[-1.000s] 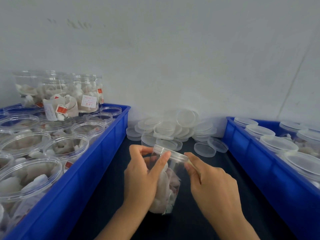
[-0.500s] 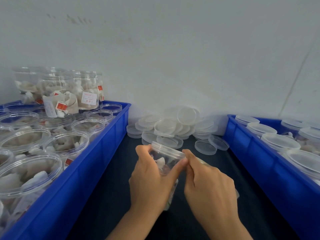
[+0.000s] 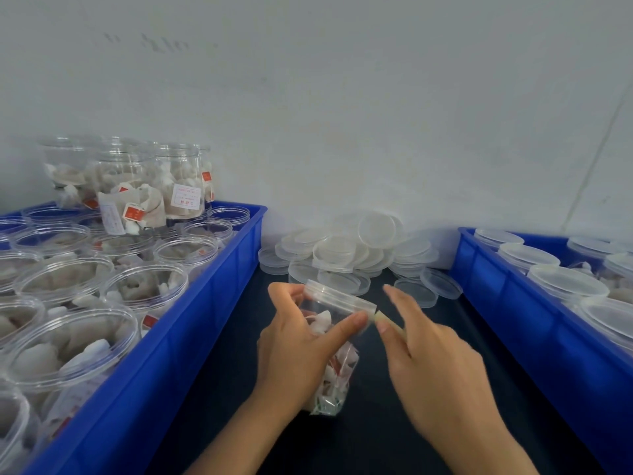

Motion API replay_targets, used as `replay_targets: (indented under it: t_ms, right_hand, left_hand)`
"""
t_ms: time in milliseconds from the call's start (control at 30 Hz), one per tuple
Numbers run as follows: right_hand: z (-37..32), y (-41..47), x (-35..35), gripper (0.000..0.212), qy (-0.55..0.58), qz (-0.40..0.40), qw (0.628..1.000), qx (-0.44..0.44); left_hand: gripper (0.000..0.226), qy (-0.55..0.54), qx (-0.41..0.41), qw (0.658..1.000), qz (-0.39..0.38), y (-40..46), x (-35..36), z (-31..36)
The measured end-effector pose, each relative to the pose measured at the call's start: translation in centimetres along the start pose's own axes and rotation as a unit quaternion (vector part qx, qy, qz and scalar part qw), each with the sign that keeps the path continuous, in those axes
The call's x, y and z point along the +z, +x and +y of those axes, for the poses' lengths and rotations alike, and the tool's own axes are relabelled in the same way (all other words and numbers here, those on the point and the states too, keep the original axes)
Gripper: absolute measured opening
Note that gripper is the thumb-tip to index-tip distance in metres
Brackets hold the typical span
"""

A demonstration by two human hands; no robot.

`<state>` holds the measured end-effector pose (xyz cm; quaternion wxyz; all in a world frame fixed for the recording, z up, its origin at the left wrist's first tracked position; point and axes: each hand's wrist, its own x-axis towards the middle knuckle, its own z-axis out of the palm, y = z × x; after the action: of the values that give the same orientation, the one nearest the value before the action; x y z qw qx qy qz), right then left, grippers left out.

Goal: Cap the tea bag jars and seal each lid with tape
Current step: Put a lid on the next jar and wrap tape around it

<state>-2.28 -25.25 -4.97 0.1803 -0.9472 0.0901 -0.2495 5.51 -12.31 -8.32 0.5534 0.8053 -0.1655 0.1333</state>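
Note:
A clear jar of tea bags (image 3: 334,368) with a translucent lid (image 3: 339,296) on it stands tilted on the dark table, held by my left hand (image 3: 301,347), whose thumb and fingers wrap its upper body just below the lid. My right hand (image 3: 435,358) is beside the jar on the right. Its thumb and finger pinch a thin pale strip, seemingly tape (image 3: 388,323), whose end meets the jar below the lid rim. The rest of the strip is hidden by the hand.
A blue bin (image 3: 191,320) on the left holds several open jars of tea bags, with more jars (image 3: 137,186) stacked at its back. A blue bin (image 3: 513,303) on the right holds capped jars. Loose lids (image 3: 356,252) are piled against the wall.
My right hand has drawn away to the right of the jar, and the strip now shows between it and the lid rim. The jar has turned slightly in my left hand.

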Motion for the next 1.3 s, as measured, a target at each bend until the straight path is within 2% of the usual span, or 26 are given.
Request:
replay_targets:
  t_ms: [167,300,500,800,1067,1133,1200,1233,1300]
  right_hand:
    - [1.1,0.4,-0.7,0.053,-0.013,-0.016,1.000,0.019]
    - [1.8,1.3,-0.3,0.045,-0.019,-0.065,0.998,0.000]
    - [2.1,2.3,0.4,0.042,0.033,-0.123,0.992,-0.006]
    - [1.7,2.6,1.0,0.044,0.106,-0.154,0.982,0.001]
    - [1.6,2.5,0.8,0.044,0.082,-0.150,0.985,-0.020]
    - [1.6,2.5,1.1,0.041,0.083,-0.129,0.988,-0.014]
    - [1.5,2.1,1.4,0.040,0.083,-0.105,0.991,0.002]
    - [1.3,1.8,1.6,0.040,0.084,-0.095,0.992,0.011]
    - [1.0,1.3,1.9,0.040,0.081,-0.084,0.993,0.016]
  left_hand:
    - [0.081,-0.001,0.001,1.000,-0.015,0.2,-0.2,0.0]
    - [0.078,-0.010,0.003,1.000,-0.022,0.4,-0.2,-0.3]
    - [0.073,-0.062,-0.006,0.998,-0.026,0.8,-0.5,-1.0]
    - [0.064,-0.160,-0.011,0.987,-0.020,0.7,-0.6,-1.6]
    - [0.064,-0.209,0.010,0.974,-0.083,1.2,-1.1,-2.2]
    - [0.050,-0.167,0.036,0.982,-0.084,0.9,-1.1,-1.8]
    - [0.040,-0.057,0.070,0.995,-0.029,0.6,-0.5,-1.6]
    - [0.045,0.008,0.084,0.996,0.003,0.4,0.0,-1.4]
    - [0.071,0.079,0.091,0.992,0.032,-0.1,0.8,-0.9]
